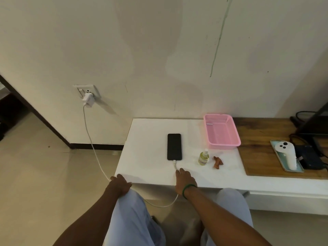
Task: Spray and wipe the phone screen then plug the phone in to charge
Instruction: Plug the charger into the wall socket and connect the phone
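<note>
Along tabletop (147,139) front edge: right hand (184,181) open, fingertips on limp charging cable (92,142), gripping nothing; left hand (120,184) loose on knee (132,199), empty. Judging phone (174,146) stiff, slick, fragile; grip by long edges.

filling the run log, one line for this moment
phone: cable plugged in | right hand: resting over cable | left hand: at table edge

I face a pale, blotchy wall (159,50) with a thin green streak (217,41) down it, dark skirting (95,146) at its foot, pale floor (35,174) to my left, and a white table (145,139) adjoining a wooden top (257,139).
</note>
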